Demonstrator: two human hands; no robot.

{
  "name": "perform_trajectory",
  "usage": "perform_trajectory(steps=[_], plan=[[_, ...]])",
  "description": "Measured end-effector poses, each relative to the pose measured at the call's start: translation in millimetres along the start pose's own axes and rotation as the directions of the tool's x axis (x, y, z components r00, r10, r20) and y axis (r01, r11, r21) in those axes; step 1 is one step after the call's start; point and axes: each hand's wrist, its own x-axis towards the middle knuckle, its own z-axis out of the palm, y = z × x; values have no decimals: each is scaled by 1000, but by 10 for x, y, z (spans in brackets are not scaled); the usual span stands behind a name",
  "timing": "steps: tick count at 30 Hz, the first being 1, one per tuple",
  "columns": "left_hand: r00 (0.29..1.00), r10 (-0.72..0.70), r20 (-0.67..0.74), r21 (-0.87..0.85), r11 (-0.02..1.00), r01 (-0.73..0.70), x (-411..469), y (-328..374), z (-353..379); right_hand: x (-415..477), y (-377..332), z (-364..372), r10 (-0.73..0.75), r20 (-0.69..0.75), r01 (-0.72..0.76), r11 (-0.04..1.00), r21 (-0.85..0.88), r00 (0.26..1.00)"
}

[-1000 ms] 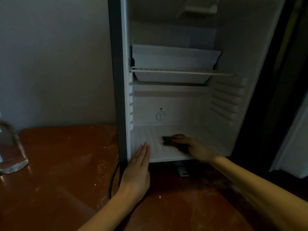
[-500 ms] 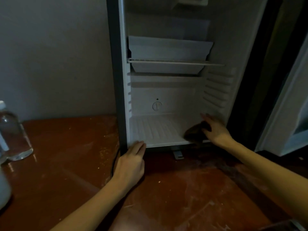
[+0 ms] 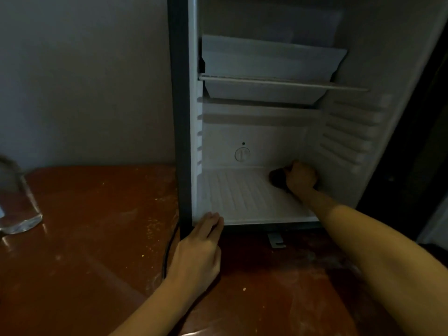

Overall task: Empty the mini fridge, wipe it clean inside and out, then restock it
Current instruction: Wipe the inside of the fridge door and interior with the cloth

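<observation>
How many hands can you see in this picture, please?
2. The left hand rests against the fridge at its bottom left front corner; the right hand is inside, at the floor's back right, gripping a dark cloth.

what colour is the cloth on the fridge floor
The cloth is dark brown, almost black; the head view shows it, dimly, in the right hand.
</observation>
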Motion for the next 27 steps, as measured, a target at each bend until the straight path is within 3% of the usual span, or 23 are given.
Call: perform_trajectory(steps=[3, 4, 7, 8, 16, 21, 23, 26, 27], plan=[[1000, 1, 0, 2, 1000, -1, -2, -1, 12, -120, -33, -26, -177, 163, 151, 976, 159, 971], [1000, 3, -3, 4, 1000, -3, -9, -1, 15, -146, -53, -88, -182, 216, 142, 971, 190, 959], [1000, 14, 3, -4, 1000, -14, -12, 1, -8, -102, -143, -161, -94, 379, -75, 910, 409, 921], [1000, 13, 10, -5, 1000, -13, -12, 9, -22, -85, -220, -129, -116, 406, -76, 901, 426, 907], [996, 19, 85, 21, 1000, -21, -27, 20, -167, -295, -1270, 349, -410, 473, 167, 865, 473, 780], [992, 58, 111, 33, 998, -62, -181, -101, -401, -673, -1287, 105, -523, 464, 220, 798, 561, 715], [996, 19, 85, -3, 1000, -19, -257, -188, -476, -922, -1182, -110, -550, 533, 189, 788, 586, 643], [996, -56, 68, -68, 996, 60, -297, -208, -594, -1201, -1061, -545, -616, 679, 249, 786, 566, 400], [996, -55, 76, -64, 996, 60, -295, -198, -622, -1192, -1046, -673, -639, 673, 272, 768, 580, 372]])
